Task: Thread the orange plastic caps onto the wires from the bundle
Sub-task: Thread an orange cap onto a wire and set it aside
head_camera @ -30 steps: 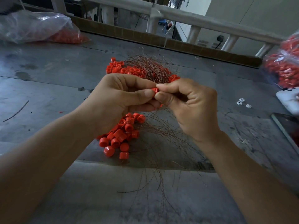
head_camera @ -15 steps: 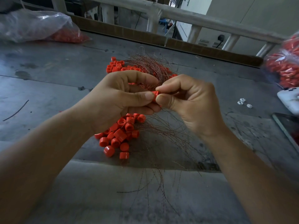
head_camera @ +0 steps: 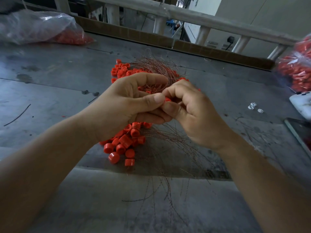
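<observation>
- Head view: the left hand (head_camera: 127, 105) and right hand (head_camera: 190, 113) meet fingertip to fingertip above the table (head_camera: 50, 84).
- The left fingers are curled round the wires (head_camera: 156, 69). The index finger arches over the strands, and the thumb tip presses against a cap (head_camera: 167, 99).
- The right fingers are bent and bunched together, pinching that same cap between thumb and forefinger. Only a sliver of orange shows between the two sets of fingertips.
- Whether a strand has entered the cap cannot be told, because the fingertips hide it.
- The wires fan out in a loose arc just beyond the left fingertips. More strands trail from under both hands toward the person.
- Loose caps (head_camera: 124, 143) lie heaped on the table below the left fingers, touching the trailing strands.
- The far caps (head_camera: 122, 71) sit beyond the fingertips, partly under the fan of wires.
- Well to the left of the fingers lie a stray wire (head_camera: 18, 116) and, farther back, a clear bag (head_camera: 33, 27) with orange pieces inside.
- Well to the right of the fingers, a second bag (head_camera: 297, 71) of orange pieces shows blurred at the frame edge.
- Nearer on that side lie small white bits (head_camera: 254, 106), a white device (head_camera: 301, 105) and a dark slab (head_camera: 301, 133).
</observation>
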{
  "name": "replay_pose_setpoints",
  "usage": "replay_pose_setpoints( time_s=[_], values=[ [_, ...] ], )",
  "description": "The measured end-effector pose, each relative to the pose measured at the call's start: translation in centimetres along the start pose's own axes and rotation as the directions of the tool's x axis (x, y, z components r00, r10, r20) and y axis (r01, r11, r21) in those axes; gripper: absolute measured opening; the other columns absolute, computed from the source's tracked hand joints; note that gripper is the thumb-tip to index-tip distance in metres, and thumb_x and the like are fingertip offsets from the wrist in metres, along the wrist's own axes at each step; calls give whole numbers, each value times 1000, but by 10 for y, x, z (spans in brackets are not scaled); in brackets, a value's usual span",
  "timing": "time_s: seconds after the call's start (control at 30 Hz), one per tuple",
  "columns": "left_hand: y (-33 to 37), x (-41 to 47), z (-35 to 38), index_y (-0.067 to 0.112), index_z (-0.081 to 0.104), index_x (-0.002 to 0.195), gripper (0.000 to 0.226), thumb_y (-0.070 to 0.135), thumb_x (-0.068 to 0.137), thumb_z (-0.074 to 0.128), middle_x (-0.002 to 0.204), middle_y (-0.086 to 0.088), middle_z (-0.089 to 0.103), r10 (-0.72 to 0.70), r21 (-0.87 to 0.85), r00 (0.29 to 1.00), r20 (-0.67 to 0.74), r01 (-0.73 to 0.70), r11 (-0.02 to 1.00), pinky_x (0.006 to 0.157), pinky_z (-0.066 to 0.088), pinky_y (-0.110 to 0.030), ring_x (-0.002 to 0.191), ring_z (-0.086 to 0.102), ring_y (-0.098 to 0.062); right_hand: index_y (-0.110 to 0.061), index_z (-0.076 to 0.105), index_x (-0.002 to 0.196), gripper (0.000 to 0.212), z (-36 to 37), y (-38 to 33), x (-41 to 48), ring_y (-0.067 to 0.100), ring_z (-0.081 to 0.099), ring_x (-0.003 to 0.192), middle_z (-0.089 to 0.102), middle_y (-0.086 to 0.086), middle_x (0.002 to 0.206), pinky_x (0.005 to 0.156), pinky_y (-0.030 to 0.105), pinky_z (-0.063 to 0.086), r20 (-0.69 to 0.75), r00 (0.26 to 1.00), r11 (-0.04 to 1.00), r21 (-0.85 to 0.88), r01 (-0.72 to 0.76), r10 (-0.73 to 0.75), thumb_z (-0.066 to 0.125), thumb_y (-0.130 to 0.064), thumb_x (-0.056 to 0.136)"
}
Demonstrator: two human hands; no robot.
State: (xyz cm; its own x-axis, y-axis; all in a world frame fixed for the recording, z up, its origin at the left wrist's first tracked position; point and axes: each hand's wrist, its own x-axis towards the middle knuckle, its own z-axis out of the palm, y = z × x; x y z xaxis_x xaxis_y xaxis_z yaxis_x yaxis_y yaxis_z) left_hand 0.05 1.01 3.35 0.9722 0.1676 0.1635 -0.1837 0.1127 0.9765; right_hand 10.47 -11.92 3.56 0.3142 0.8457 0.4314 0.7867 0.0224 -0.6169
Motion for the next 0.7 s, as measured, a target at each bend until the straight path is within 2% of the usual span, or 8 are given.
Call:
replay_pose_setpoints(
  time_s=[0.07,0.13,0.27,0.43,0.57,0.7],
  values=[
    [1,-2,4,25,49,117,63,27,58,74,76,-6,72,71,154,997,-12,-69,986,62,54,-19,69,70,-16,-18,50,87,5,1,-1,-1,-4,46,76,44,-14,85,71,8,38,-26,999,999,-39,25,-26,52,-23,89],
    [1,-3,7,32,47,114,65,32,54,71,77,-4,72,131,252,990,-42,-116,961,61,53,-17,65,70,-14,-16,50,88,1,4,-1,-2,-4,45,77,43,-14,86,71,5,36,-47,997,995,-89,53,-57,51,-16,88],
    [-1,-4,9,35,44,117,60,27,65,72,79,-5,72,185,282,982,-33,-168,945,62,54,-18,67,70,-14,-8,57,89,6,7,-3,-4,-2,46,77,44,-8,87,69,5,37,-91,993,991,-113,70,-80,52,-8,87],
    [-5,-5,10,35,44,121,59,19,69,67,78,-7,72,207,283,978,-20,-193,939,63,54,-22,71,71,-19,-15,54,84,14,9,-4,-5,-1,48,78,46,-12,84,69,9,38,-126,989,996,-49,70,-76,57,-1,83],
    [-1,-4,10,32,44,121,59,16,69,67,83,-11,71,204,278,979,-21,-190,942,65,54,-20,72,70,-18,-20,52,85,16,6,-3,-4,-2,48,79,46,-14,86,70,11,39,-126,990,998,0,67,-66,58,-5,84],
    [3,-5,7,31,46,120,62,12,65,69,84,-10,70,182,255,982,-40,-166,953,65,53,-18,71,70,-17,-20,54,90,17,7,-3,-3,-1,50,80,48,-11,87,69,11,41,-173,977,992,-8,127,-126,61,-8,81]
  ],
)
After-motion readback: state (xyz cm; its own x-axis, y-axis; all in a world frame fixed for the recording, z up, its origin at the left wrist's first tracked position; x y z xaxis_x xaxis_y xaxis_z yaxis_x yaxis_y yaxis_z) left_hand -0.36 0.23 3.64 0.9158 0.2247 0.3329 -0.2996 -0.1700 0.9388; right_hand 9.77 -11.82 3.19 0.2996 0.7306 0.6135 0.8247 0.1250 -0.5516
